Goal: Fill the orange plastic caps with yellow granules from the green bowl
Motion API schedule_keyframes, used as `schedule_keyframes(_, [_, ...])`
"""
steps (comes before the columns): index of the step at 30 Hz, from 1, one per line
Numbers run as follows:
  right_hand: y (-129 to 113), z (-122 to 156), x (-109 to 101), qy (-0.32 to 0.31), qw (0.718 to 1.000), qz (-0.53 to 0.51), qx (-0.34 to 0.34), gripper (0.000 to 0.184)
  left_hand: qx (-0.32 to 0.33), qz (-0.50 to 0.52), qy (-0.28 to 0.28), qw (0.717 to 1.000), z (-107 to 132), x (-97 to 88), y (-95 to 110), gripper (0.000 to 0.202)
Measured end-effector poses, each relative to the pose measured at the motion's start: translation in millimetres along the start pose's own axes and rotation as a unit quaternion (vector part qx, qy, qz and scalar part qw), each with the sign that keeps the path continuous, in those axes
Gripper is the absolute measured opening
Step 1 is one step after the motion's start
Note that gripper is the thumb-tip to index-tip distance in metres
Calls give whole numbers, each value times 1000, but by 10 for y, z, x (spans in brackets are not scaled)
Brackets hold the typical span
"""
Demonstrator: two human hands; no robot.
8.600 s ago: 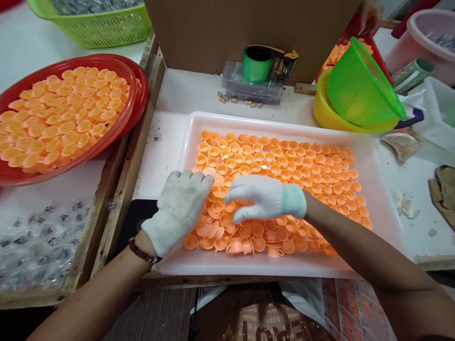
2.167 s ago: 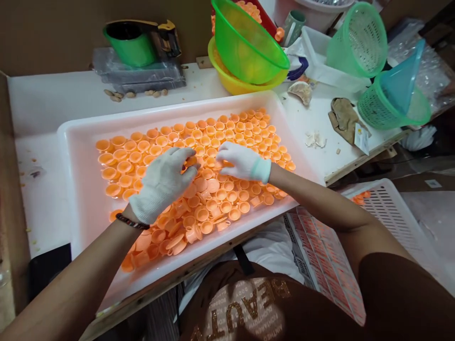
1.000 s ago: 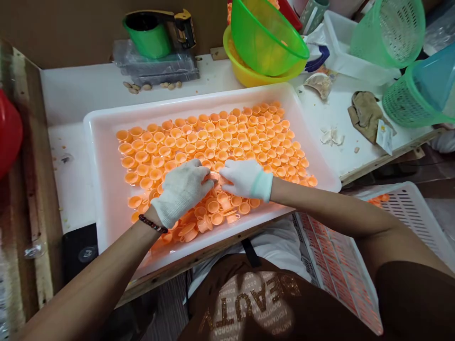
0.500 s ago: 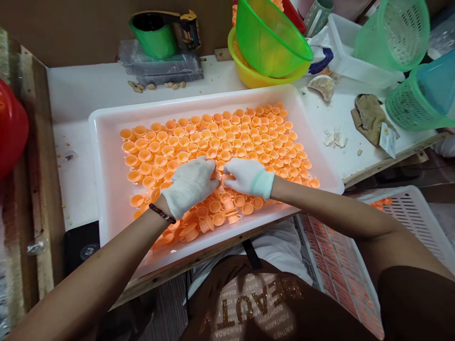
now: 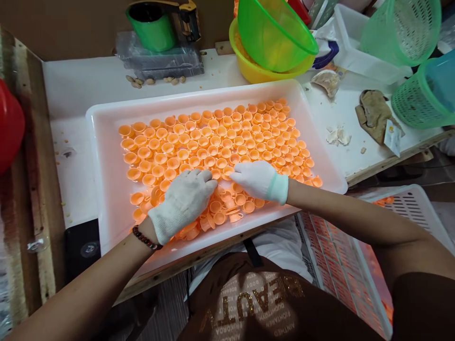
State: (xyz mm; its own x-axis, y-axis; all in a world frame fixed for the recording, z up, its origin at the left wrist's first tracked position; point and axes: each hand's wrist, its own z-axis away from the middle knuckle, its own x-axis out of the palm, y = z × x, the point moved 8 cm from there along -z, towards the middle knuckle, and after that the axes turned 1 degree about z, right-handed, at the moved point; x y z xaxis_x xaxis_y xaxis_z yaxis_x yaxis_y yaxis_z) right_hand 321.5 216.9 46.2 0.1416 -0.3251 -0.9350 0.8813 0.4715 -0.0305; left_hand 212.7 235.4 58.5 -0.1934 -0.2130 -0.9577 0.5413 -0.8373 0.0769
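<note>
A white tray on the bench holds many small orange plastic cups. Those at the back stand mouth up in neat rows, while those at the front lie jumbled. Both my hands wear white knit gloves. My left hand lies over the jumbled cups at the tray's front middle, fingers stretched loosely toward the rows. My right hand lies flat just to its right, fingertips pointing left and touching cups at the rows' edge. A narrow gap separates the two hands. Nothing shows in either hand.
Behind the tray are a green bowl nested in a yellow bowl, a tape dispenser and some nuts. Green mesh baskets and a brown cloth lie right. A red basin is left, a white crate lower right.
My hands, which were touching in the middle of the cups half a second ago, have drawn slightly apart. The view has tilted a little; the rows look much the same.
</note>
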Motion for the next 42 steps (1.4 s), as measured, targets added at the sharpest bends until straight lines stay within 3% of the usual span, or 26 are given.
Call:
schedule_keyframes(3, [-65, -102, -84, 54, 998, -6, -25, 33, -33, 53, 57, 996, 180, -26, -143, 27])
schedule_keyframes(6, [-154, -212, -56, 41, 997, 28, -58, 35, -119, 110, 120, 979, 399, -38, -387, 28])
schedule_keyframes(10, [-161, -243, -87, 45, 997, 48, -51, 30, -203, 168, 97, 960, 546, 118, -548, 28])
schedule_keyframes(15, [-399, -208, -105, 54, 975, 66, -203, 31, -203, 180, 93, 958, 378, 142, -508, 28])
schedule_keyframes(17, [-415, -238, -77, 48, 971, 71, -224, 30, -194, 167, 80, 963, 273, 106, -482, 29])
schedule_keyframes(23, [-231, -414, -97, 14, 996, 11, -92, 27, -170, 62, -10, 983, 79, 32, -393, 24])
schedule_keyframes(27, [-149, -457, -170, -9, 998, -59, -1, 30, -163, 38, -12, 986, 95, -10, -365, 24])
schedule_keyframes(30, [-56, -427, -168, -24, 995, -81, 54, 28, -153, 42, 21, 987, 156, -36, -385, 27])
schedule_keyframes(32, [-27, -384, -158, -25, 994, -87, 58, 27, -159, 76, 66, 982, 193, -61, -435, 29])
schedule_keyframes(35, [-37, -325, -240, 44, 993, -104, 26, 29, -163, 154, 100, 970, 175, -38, -504, 27])
schedule_keyframes(38, [-120, -310, -284, 98, 990, -101, -32, 29, -178, 210, 71, 959, 88, 43, -563, 22])
schedule_keyframes(42, [-252, -379, -183, 91, 991, -50, -81, 27, -223, 259, 27, 939, 66, 82, -705, 20])
